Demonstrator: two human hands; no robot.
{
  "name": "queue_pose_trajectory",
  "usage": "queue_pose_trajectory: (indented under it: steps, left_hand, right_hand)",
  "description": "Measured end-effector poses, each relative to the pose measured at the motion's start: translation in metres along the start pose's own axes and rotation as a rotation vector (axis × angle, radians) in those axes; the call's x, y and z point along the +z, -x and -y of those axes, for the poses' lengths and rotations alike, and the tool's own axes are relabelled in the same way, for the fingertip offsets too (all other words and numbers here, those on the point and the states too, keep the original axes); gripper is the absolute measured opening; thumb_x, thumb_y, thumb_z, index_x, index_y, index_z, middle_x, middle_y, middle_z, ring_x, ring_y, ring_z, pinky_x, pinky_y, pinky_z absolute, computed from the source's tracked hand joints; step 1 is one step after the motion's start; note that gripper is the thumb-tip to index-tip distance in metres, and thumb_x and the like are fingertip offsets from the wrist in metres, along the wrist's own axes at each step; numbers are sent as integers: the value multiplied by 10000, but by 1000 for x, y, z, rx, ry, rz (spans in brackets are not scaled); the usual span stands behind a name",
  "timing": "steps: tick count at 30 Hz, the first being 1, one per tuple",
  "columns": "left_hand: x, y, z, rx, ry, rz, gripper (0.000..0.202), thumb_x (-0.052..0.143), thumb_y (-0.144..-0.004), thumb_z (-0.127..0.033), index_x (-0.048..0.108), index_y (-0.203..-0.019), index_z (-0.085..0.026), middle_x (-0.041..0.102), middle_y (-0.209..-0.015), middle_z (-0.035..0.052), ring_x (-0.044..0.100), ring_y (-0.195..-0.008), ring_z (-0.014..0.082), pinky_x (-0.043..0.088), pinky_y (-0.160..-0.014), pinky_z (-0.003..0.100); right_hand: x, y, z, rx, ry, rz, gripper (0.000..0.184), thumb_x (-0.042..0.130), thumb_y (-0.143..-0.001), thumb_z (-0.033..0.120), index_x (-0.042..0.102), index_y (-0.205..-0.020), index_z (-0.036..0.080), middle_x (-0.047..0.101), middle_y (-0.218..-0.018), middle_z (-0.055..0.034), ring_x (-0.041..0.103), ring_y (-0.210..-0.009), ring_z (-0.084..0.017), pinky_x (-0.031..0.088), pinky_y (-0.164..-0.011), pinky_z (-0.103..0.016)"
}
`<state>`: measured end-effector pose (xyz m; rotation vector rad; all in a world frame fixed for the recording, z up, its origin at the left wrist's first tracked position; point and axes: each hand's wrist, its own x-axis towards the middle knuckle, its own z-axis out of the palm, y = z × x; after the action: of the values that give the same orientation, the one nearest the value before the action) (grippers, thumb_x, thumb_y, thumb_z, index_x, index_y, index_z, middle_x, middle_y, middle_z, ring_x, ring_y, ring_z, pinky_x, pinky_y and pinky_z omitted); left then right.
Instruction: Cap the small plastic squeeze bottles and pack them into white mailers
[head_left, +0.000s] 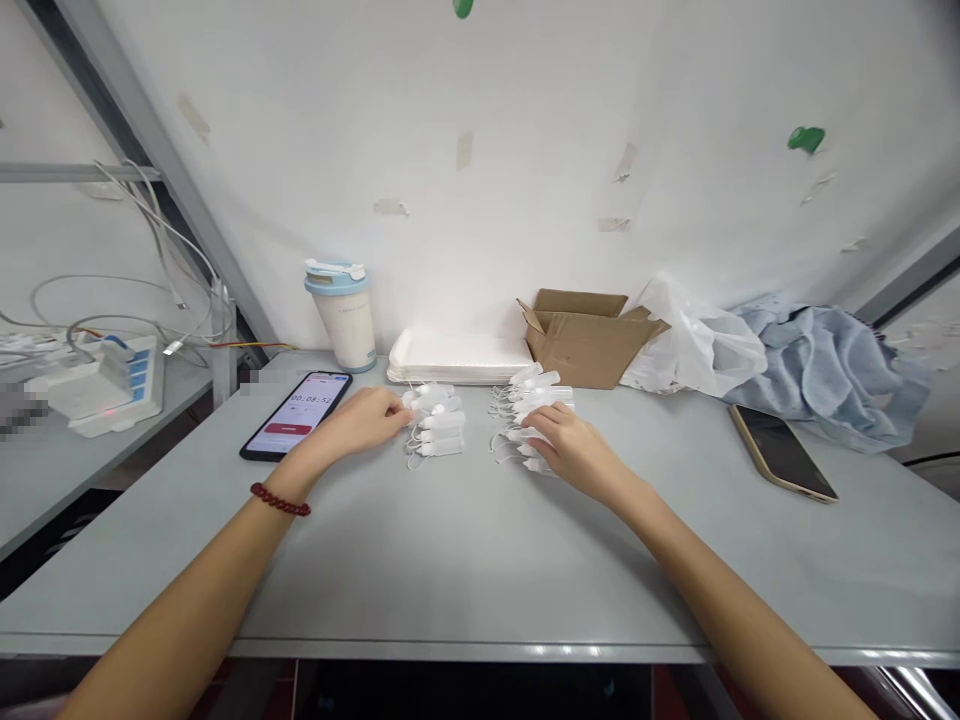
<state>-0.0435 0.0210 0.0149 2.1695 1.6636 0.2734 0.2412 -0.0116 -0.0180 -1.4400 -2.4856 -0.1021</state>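
Note:
Two groups of small white plastic pieces with thin loops lie on the grey table (465,560). My left hand (364,420), with a dark red bead bracelet on its wrist, reaches to the left group (436,422); its fingertips are drawn together on a piece at the group's left edge. My right hand (574,450) rests on the right group (534,405), fingers curled over the lower pieces, hiding some of them.
A phone (298,415) showing a timer lies left of my left hand; a second phone (781,452) lies at the right. Behind stand a lidded cup (341,315), a stack of white trays (457,357), an open cardboard box (585,335), a plastic bag (694,345) and blue cloth (825,365).

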Motion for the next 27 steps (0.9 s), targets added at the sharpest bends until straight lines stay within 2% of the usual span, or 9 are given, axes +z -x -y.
queue_pose_trajectory:
  steps: [7, 10, 17, 19, 23, 27]
  left_hand:
    - [5, -1, -1, 33, -27, -52, 355, 428, -786, -366, 410, -485, -180, 487, -475, -8, 396, -464, 119, 218, -475, 258]
    - [6, 0, -2, 25, -20, -73, 343, 426, -784, -363, 462, -498, -177, 495, -476, -9, 421, -471, 123, 219, -476, 257]
    - [7, 2, -8, 59, 76, -146, 319, 442, -773, -340, 497, -512, -166, 502, -491, -14, 432, -467, 115, 259, -472, 241]
    - [7, 4, -13, 84, 139, -118, 320, 447, -777, -347, 503, -521, -163, 511, -497, -15, 427, -461, 110, 277, -468, 235]
    - [9, 10, -25, 145, 324, 18, 303, 464, -791, -365, 509, -571, -162, 535, -532, -17, 471, -490, 111, 343, -494, 226]
    - [18, 12, -33, 151, 485, 126, 237, 479, -799, -379, 573, -778, -163, 586, -625, -13, 521, -517, 118, 400, -523, 237]
  right_hand:
    - [3, 2, -1, -4, -1, 18, 166, 568, -828, 142, 577, -993, 159, 639, -957, -93, 565, -904, -234, 485, -706, -332]
    - [1, 1, 0, -17, -17, 34, 171, 559, -832, 132, 576, -1001, 147, 640, -954, -102, 572, -914, -234, 482, -752, -346]
    - [-1, 1, 1, -24, -47, -2, 175, 518, -853, 131, 572, -1017, 155, 643, -948, -109, 581, -927, -233, 479, -767, -352]
    - [-3, 1, 2, -28, -63, -47, 174, 497, -862, 134, 568, -1018, 157, 641, -952, -112, 578, -926, -236, 483, -762, -361]
    - [-6, 3, 5, -70, -131, -143, 179, 455, -882, 150, 545, -1036, 161, 632, -947, -115, 568, -904, -242, 492, -731, -375]
    - [-6, 3, 8, -121, -240, -235, 190, 438, -896, 178, 522, -1065, 191, 621, -960, -103, 566, -896, -230, 498, -726, -373]
